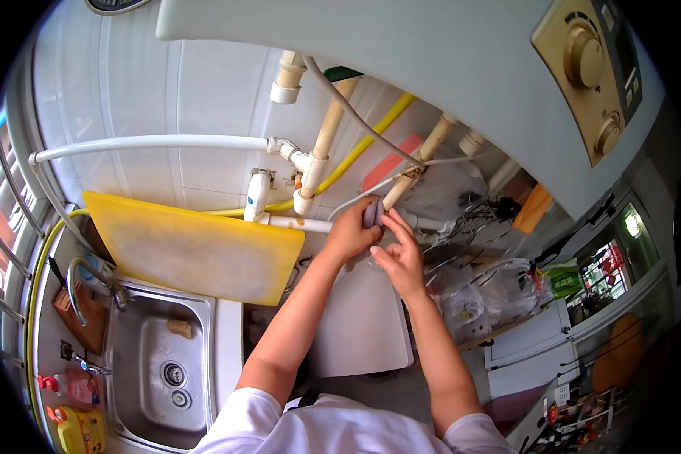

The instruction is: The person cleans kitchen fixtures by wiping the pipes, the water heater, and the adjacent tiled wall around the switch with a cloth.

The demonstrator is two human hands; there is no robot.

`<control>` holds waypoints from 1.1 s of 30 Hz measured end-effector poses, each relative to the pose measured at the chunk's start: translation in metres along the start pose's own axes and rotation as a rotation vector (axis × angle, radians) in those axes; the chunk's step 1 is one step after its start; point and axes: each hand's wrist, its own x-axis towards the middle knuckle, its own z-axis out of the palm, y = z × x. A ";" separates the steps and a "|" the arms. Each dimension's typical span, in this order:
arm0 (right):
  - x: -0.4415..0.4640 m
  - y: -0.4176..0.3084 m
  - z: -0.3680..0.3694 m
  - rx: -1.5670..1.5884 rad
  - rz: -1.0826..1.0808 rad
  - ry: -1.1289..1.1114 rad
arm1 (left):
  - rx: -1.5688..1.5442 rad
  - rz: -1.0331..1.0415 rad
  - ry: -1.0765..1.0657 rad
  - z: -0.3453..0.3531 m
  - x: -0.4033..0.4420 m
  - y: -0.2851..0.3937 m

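My left hand (352,233) is closed around a greyish-purple, soft-looking piece (371,214) at the lower end of a cream pipe (434,142). Whether the piece is cloth or putty I cannot tell. Just to the right, my right hand (402,259) has its fingers stretched out and its thumb apart, with the fingertips close to the same pipe end. A white horizontal pipe (303,224) meets this spot from the left. Below both hands lies a pale flat board-like top (363,321). My fingers partly hide the pipe joint.
A white appliance with gold knobs (583,59) hangs overhead at right. On the left, a yellow-edged cutting board (197,246) leans behind a steel sink (144,378). Yellow hose (382,125) crosses the wall. Plastic bags (507,291) and a wire rack (484,219) crowd the right.
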 end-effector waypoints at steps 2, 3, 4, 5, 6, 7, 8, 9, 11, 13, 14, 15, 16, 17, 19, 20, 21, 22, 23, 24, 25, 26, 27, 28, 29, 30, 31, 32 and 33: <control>0.000 0.006 -0.001 0.018 -0.024 0.008 | 0.117 -0.044 -0.018 -0.002 -0.001 0.009; 0.001 0.008 -0.001 0.025 -0.036 0.008 | 0.089 -0.019 0.027 -0.001 -0.002 0.008; 0.002 0.010 -0.002 0.032 -0.048 0.010 | 0.060 0.007 0.071 0.001 -0.004 0.008; 0.002 0.013 -0.001 0.040 -0.053 0.018 | 0.068 0.013 0.064 0.005 -0.005 0.008; 0.002 0.015 0.000 0.031 -0.084 0.015 | 0.085 -0.034 0.140 0.011 -0.008 0.010; 0.001 0.016 0.001 0.023 -0.111 0.013 | 0.101 -0.083 0.215 0.017 -0.012 0.012; -0.001 0.016 0.000 0.028 -0.101 0.005 | 0.029 -0.071 0.286 0.024 -0.016 0.013; -0.003 0.019 -0.001 0.036 -0.102 0.014 | 0.037 -0.069 0.278 0.028 -0.020 0.014; -0.007 0.030 0.001 0.103 -0.113 0.036 | 0.137 0.032 0.435 0.034 -0.031 0.015; -0.014 0.042 0.006 0.146 -0.121 0.092 | 0.199 0.091 0.478 0.043 -0.053 0.007; -0.018 0.044 0.008 0.089 -0.134 0.158 | 0.152 0.098 0.461 0.049 -0.067 0.005; -0.022 0.046 0.009 0.033 -0.145 0.224 | 0.104 0.105 0.443 0.053 -0.074 0.005; -0.024 0.051 0.009 -0.089 -0.260 0.223 | 0.118 0.108 0.440 0.057 -0.077 0.004; -0.027 0.056 0.009 -0.076 -0.257 0.229 | 0.085 0.085 0.400 0.062 -0.082 0.003; -0.033 0.051 0.010 0.351 0.034 0.088 | 0.063 0.057 0.352 0.063 -0.086 0.008; -0.032 0.050 0.012 0.551 0.073 0.136 | 0.083 0.061 0.250 0.059 -0.082 0.009; -0.029 0.052 0.010 0.565 0.069 0.141 | 0.104 0.067 0.149 0.055 -0.078 0.015; -0.025 0.056 0.007 0.648 0.096 0.205 | 0.148 0.103 0.112 0.051 -0.076 0.024; -0.019 0.060 0.003 0.731 0.124 0.269 | 0.161 0.106 0.104 0.046 -0.075 0.031; -0.012 0.062 -0.001 0.711 0.094 0.337 | 0.277 0.117 0.145 0.041 -0.073 0.038; -0.002 0.064 -0.004 0.727 0.089 0.342 | 0.395 0.130 0.185 0.036 -0.069 0.042; 0.008 0.066 -0.006 0.621 0.053 0.435 | 0.337 0.135 0.320 0.032 -0.060 0.027; 0.016 0.067 -0.008 0.512 0.022 0.527 | 0.424 0.056 0.381 0.025 -0.055 0.029; 0.022 0.062 -0.009 0.421 -0.017 0.536 | 0.417 0.021 0.383 0.022 -0.047 0.031; 0.029 0.056 -0.003 0.403 -0.131 0.572 | 0.410 -0.013 0.384 0.021 -0.039 0.033; 0.034 0.058 0.003 0.292 -0.163 0.541 | 0.427 -0.007 0.376 0.021 -0.031 0.029; 0.038 0.059 0.008 0.178 -0.193 0.507 | 0.473 0.074 0.350 0.022 -0.024 0.024; 0.038 0.061 0.013 0.021 -0.264 0.525 | 0.517 0.155 0.324 0.021 -0.019 0.019; 0.041 0.063 0.017 0.046 -0.269 0.520 | 0.530 0.160 0.318 0.022 -0.016 0.022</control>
